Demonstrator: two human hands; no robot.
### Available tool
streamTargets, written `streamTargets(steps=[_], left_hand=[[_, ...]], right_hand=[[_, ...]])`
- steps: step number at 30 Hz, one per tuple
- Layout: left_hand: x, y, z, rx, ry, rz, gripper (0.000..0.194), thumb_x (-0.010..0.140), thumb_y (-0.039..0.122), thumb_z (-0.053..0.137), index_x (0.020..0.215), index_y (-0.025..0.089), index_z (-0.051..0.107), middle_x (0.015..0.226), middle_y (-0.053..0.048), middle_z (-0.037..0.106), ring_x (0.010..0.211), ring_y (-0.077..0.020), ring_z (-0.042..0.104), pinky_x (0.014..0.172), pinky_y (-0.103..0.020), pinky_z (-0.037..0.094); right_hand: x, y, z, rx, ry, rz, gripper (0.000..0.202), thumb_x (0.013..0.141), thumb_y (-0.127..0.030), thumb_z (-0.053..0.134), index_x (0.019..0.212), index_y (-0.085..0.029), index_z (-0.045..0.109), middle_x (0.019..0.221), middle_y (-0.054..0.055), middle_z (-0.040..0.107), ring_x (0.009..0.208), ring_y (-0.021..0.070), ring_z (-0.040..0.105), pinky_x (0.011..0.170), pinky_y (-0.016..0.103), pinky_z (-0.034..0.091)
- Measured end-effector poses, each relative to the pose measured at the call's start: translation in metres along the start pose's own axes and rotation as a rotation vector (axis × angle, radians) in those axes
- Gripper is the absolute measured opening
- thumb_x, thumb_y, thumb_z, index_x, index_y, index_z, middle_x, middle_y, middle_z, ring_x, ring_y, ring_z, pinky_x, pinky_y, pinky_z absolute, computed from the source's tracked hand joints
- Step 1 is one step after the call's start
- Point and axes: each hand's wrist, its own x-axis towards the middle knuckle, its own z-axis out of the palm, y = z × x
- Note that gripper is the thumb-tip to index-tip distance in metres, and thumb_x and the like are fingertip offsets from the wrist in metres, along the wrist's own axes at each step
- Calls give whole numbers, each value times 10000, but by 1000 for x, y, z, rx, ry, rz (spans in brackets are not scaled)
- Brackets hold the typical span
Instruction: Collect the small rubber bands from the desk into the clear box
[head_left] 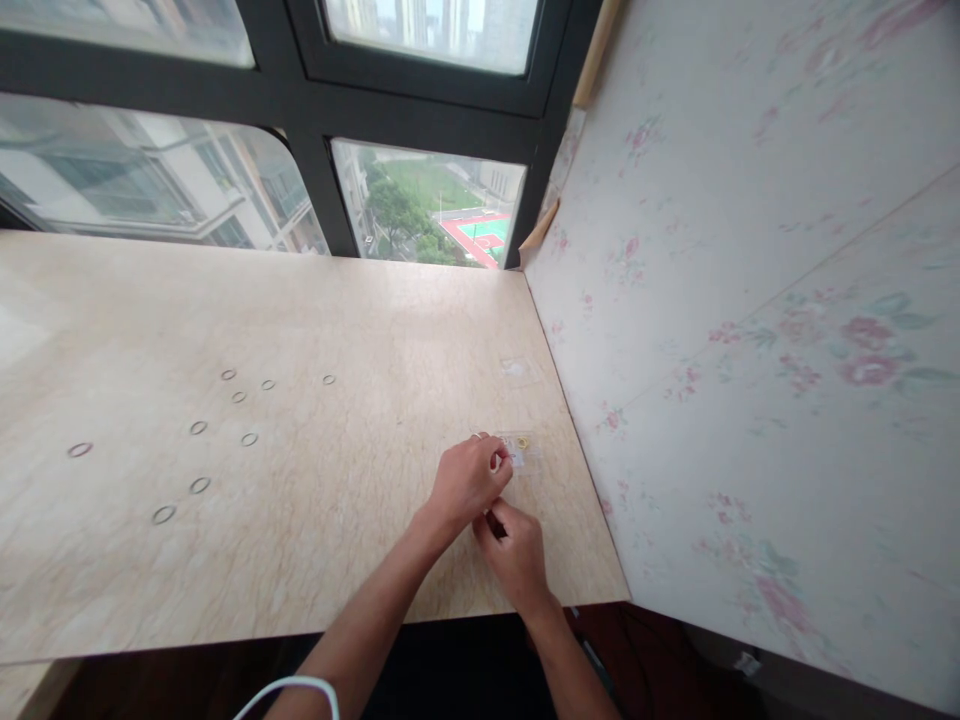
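Observation:
My left hand (466, 482) is at the near edge of a small clear plastic case (534, 462), thumb and finger curled together in a pinch. Whatever lies between those fingertips is too small to make out. Just below and nearer to me, my right hand (519, 552) is closed too, its thumb and forefinger meeting close under the left hand; any object there is hidden. A small yellow piece (523, 443) shows inside the case, which my left hand partly covers.
Several thin dark rings (199, 486) lie scattered on the left of the marble-patterned ledge (337, 540), with a reddish ring (80, 450) farthest left. Behind the case lies a clear plastic piece (517, 371). A flowered wall (735, 380) bounds the right; windows (427, 200) stand behind.

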Motion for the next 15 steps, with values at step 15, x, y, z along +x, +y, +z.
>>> streamTargets(steps=[15], left_hand=[[-28, -31, -19, -56, 90, -24, 197, 847, 215, 494, 897, 178, 681, 764, -34, 667, 689, -156, 585, 678, -286, 423]], right_hand=[[-1, -2, -3, 40, -36, -16, 250, 882, -276, 482, 882, -186, 715, 628, 10, 680, 542, 140, 612, 552, 219, 443]])
